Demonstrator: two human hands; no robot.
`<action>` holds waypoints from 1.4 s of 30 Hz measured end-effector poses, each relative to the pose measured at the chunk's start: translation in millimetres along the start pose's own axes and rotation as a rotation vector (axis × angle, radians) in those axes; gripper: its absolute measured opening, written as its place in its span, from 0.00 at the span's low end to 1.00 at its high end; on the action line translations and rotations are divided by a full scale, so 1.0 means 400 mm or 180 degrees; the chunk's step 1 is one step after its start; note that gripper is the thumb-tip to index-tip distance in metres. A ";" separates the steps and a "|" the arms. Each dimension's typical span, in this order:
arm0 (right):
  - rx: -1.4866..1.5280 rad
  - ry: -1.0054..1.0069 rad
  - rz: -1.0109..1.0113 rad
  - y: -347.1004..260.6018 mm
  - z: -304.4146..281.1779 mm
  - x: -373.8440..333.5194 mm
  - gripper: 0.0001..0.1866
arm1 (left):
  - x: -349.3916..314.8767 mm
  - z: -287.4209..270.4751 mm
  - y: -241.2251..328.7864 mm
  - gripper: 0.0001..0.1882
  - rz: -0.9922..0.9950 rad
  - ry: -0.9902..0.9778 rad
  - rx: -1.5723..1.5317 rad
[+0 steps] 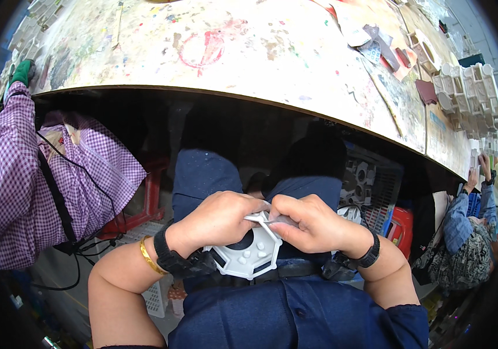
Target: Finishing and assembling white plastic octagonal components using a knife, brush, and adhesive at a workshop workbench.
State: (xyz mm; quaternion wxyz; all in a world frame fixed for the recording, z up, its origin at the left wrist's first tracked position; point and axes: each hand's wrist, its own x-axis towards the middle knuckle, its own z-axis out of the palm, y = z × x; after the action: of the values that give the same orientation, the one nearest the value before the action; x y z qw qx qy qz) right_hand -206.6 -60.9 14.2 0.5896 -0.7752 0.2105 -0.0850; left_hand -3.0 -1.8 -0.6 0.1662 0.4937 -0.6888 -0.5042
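Above my lap, my left hand is closed on the upper left rim of a white eight-sided casting. This piece has a round dark opening, small raised bumps and slots along its edge. My right hand pinches a small grey piece of sandpaper between thumb and forefinger. The sandpaper touches the top corner of the casting, close to my left fingertips. Part of the casting's left side is hidden behind my left hand.
A paint-stained table stretches ahead, with scraps of sandpaper and stacked white castings at its right. Under it stands a blue crate of white parts. Co-workers sit on both sides, one in a checked purple shirt at left.
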 end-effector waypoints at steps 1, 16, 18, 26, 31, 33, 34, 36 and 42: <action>-0.0001 0.0003 0.0006 -0.001 0.006 0.000 0.06 | 0.000 -0.002 -0.005 0.12 -0.0048 -0.0036 0.0047; 0.0585 0.0982 0.0353 0.022 0.050 -0.044 0.10 | -0.012 0.000 -0.018 0.14 -0.0115 0.0031 -0.0084; 0.0730 0.0688 0.0635 0.016 0.039 -0.051 0.11 | -0.013 0.006 -0.022 0.14 -0.0078 0.0062 -0.0091; 0.0396 0.1126 0.0372 0.015 0.075 -0.044 0.08 | -0.013 0.010 -0.026 0.15 -0.0002 0.0119 -0.0057; 0.0033 0.1299 0.0135 0.020 0.086 -0.047 0.08 | -0.019 0.014 -0.026 0.15 -0.0040 0.0191 -0.0145; 0.0148 0.1337 0.0210 0.021 0.091 -0.044 0.08 | -0.019 0.015 -0.027 0.15 -0.0058 0.0193 -0.0196; 0.0145 0.1340 0.0209 0.023 0.093 -0.041 0.08 | -0.019 0.016 -0.032 0.15 -0.0038 0.0199 -0.0114; 0.0099 0.1403 0.0131 0.024 0.096 -0.031 0.09 | -0.019 0.015 -0.034 0.15 -0.0023 0.0201 -0.0032; -0.0042 0.1417 0.0151 0.019 0.094 -0.021 0.09 | -0.019 0.010 -0.035 0.15 -0.0052 0.0219 -0.0080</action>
State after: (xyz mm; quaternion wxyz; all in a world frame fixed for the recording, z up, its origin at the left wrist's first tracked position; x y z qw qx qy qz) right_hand -201.4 -25.9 -2.8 0.5252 -0.7359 0.3543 -0.2388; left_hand 4.6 6.8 -12.3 0.1919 0.5143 -0.6722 -0.4969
